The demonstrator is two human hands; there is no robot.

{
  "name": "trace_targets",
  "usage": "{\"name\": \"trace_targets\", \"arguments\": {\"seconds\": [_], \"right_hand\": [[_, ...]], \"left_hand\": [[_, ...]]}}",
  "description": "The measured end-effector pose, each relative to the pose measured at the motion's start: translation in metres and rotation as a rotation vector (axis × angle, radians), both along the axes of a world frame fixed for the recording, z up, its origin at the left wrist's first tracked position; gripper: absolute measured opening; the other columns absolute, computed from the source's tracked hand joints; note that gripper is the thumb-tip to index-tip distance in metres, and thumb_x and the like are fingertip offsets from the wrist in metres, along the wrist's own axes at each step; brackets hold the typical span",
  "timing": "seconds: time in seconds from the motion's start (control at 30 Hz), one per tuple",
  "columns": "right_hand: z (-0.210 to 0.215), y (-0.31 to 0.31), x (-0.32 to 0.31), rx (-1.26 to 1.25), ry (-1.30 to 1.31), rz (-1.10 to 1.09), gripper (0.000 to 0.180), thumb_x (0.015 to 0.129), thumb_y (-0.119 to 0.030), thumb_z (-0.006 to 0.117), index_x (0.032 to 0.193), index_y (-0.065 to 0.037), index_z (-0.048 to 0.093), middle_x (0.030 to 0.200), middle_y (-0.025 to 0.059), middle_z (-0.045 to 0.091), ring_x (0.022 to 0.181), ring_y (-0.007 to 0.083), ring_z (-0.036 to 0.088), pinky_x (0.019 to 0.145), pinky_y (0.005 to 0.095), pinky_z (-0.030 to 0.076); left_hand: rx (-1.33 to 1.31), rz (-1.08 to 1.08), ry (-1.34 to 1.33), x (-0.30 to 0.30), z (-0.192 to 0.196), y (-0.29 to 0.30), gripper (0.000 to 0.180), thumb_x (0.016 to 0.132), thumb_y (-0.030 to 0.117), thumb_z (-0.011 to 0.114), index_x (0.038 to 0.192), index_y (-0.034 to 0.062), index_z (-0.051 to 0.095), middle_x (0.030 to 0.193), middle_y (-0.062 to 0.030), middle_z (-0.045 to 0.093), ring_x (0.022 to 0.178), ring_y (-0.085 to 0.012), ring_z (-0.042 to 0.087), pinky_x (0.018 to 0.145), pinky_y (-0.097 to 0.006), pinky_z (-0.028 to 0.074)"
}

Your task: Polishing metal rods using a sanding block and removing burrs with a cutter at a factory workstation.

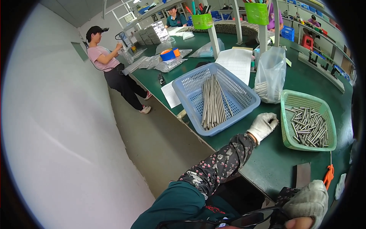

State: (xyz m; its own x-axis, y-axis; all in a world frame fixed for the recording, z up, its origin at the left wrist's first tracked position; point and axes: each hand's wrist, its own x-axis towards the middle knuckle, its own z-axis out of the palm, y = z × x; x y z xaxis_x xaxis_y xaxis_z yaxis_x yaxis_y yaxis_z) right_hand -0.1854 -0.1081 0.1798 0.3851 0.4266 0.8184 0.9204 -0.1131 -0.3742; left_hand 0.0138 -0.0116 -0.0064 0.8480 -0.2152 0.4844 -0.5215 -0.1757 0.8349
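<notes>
We reached our gloved left hand (263,125), loosely curled and empty, between the blue basket (244,100) of long rods (212,101) and the green basket (291,120) of short pins (309,126) on the worktop (267,160); right hand (308,200) closed near our face, contents unclear. Many rods remained.

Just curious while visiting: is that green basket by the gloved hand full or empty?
Partly filled. The green basket holds a loose pile of short metal rods covering its bottom, well below the rim.
</notes>
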Motion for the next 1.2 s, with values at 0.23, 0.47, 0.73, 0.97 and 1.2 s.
{"name": "trace_targets", "arguments": {"seconds": [0.23, 0.47, 0.73, 0.97, 1.2], "right_hand": [[0.006, -0.023, -0.006, -0.190, 0.126, 0.111, 0.018, 0.063, -0.016, 0.058, 0.074, -0.001, 0.059, 0.068, 0.0105, 0.054, 0.059, 0.0245, 0.048, 0.056, 0.0358, 0.035], [0.005, -0.026, -0.002, -0.238, 0.130, 0.172, 0.018, 0.064, -0.019, 0.058, 0.070, -0.001, 0.059, 0.069, 0.0109, 0.054, 0.060, 0.0251, 0.047, 0.058, 0.0357, 0.034], [0.003, -0.019, -0.004, -0.152, 0.091, 0.120, 0.016, 0.063, -0.012, 0.058, 0.073, 0.000, 0.057, 0.069, 0.0109, 0.054, 0.058, 0.0239, 0.048, 0.054, 0.0363, 0.035], [0.004, -0.017, -0.006, -0.143, 0.100, 0.118, 0.015, 0.063, -0.010, 0.058, 0.074, 0.000, 0.057, 0.069, 0.0119, 0.055, 0.057, 0.0243, 0.049, 0.054, 0.0358, 0.035], [0.005, -0.020, -0.005, -0.182, 0.099, 0.135, 0.014, 0.063, -0.011, 0.058, 0.074, -0.002, 0.057, 0.070, 0.0115, 0.055, 0.058, 0.0237, 0.050, 0.054, 0.0356, 0.035]], "left_hand": [[0.014, -0.008, 0.007, -0.002, 0.001, -0.001, 0.009, 0.074, 0.008, 0.056, 0.073, -0.0014, 0.056, 0.066, -0.0120, 0.056, 0.062, -0.0230, 0.054, 0.060, -0.029, 0.043], [0.033, -0.007, 0.040, -0.001, 0.002, 0.000, 0.011, 0.074, 0.008, 0.056, 0.077, -0.0019, 0.056, 0.069, -0.0123, 0.057, 0.063, -0.0221, 0.055, 0.061, -0.029, 0.044], [0.033, 0.015, 0.053, -0.001, 0.002, 0.000, 0.011, 0.074, 0.008, 0.057, 0.078, -0.0022, 0.057, 0.071, -0.0123, 0.058, 0.063, -0.0204, 0.056, 0.060, -0.027, 0.044], [0.018, 0.008, 0.031, -0.001, 0.001, -0.001, 0.010, 0.074, 0.008, 0.057, 0.077, -0.0017, 0.057, 0.070, -0.0120, 0.057, 0.063, -0.0210, 0.055, 0.060, -0.028, 0.044], [0.011, -0.003, 0.052, -0.001, 0.000, 0.000, 0.010, 0.074, 0.008, 0.056, 0.076, -0.0014, 0.056, 0.069, -0.0118, 0.057, 0.063, -0.0216, 0.055, 0.060, -0.028, 0.043]]}}
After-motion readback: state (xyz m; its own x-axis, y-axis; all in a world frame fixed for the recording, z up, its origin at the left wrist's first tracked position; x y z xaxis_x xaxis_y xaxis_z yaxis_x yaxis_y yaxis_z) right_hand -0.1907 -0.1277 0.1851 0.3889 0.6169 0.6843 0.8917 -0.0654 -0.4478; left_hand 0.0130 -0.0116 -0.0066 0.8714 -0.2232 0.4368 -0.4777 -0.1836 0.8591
